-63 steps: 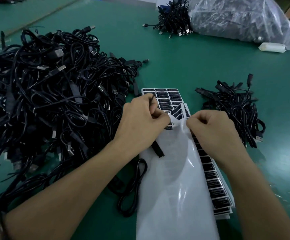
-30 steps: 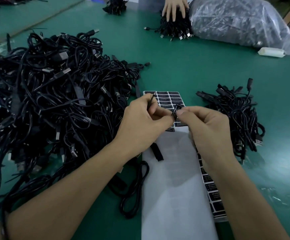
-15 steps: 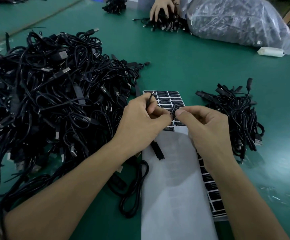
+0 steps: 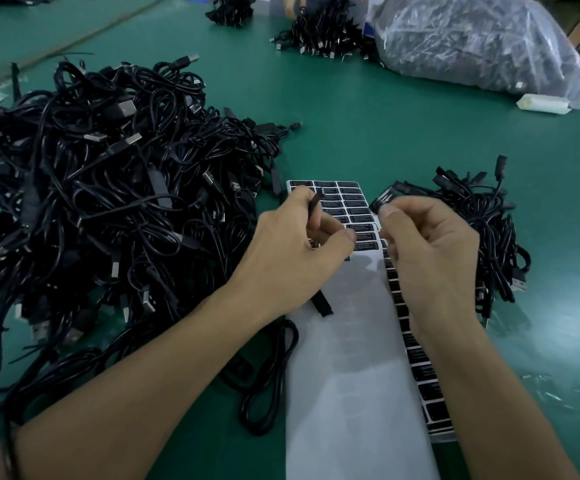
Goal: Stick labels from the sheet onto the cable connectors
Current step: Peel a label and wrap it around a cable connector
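The label sheet [image 4: 347, 202] lies on the table [image 4: 385, 133] between a big cable heap [image 4: 101, 202] at left and a small bundle [image 4: 482, 230] at right; a bag [image 4: 472, 39] sits behind.

Green work table [image 4: 403, 126], dim cool light; second green table [image 4: 39, 26] at far left

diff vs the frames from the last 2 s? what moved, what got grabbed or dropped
The right hand peeled a black label off the label sheet, met the left hand at the cable it grips, and has now drawn apart to the right, label pinched at its fingertips. The lifted white backing lies flat again. Left hand's grip on the cable, the big cable pile and the small bundle are unchanged.
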